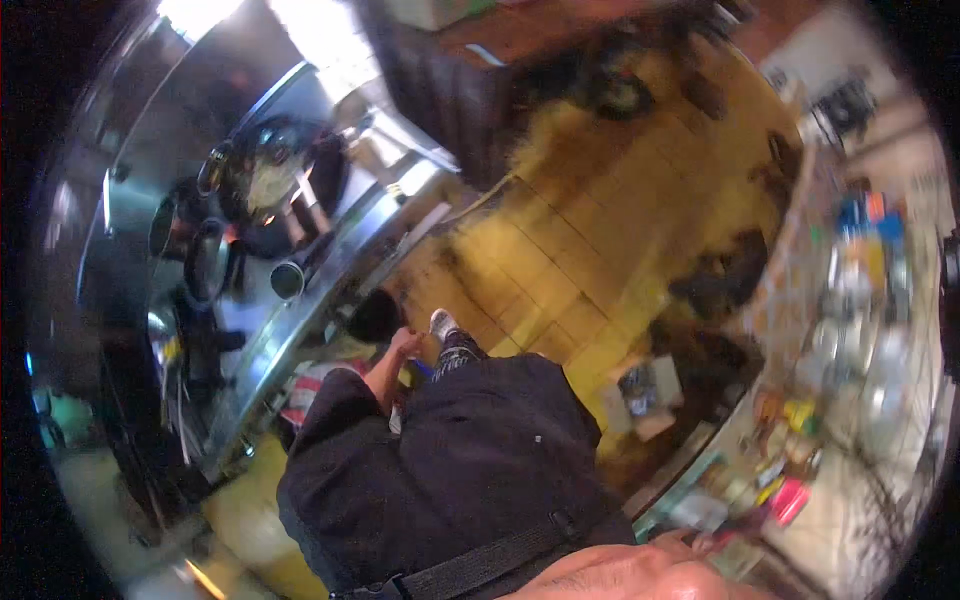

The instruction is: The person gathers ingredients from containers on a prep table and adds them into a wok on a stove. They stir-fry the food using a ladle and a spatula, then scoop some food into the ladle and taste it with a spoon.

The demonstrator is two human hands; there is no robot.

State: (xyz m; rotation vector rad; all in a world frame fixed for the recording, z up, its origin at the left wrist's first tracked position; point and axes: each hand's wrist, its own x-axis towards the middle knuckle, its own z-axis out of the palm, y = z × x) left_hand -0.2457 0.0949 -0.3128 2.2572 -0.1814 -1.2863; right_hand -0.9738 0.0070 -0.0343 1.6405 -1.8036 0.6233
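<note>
My left hand (405,344) is stretched forward at the left, beside the front edge of the metal cooking counter (275,355). Its fingers look curled, and anything inside them is too small and blurred to make out. Just below it, by my forearm, is a red-and-white striped thing (303,390). My right arm (625,577) crosses the bottom edge very close to the camera, towards the cluttered right-hand counter (745,485); its fingers do not show clearly. My dark clothing (470,460) fills the lower middle.
Dark pans (208,262), a large wok (270,185) with pale contents and a small metal pot (287,280) sit at the left. Yellowish tiles (540,260) cover the floor. A box (650,395) stands low at the right, near a pink item (788,500).
</note>
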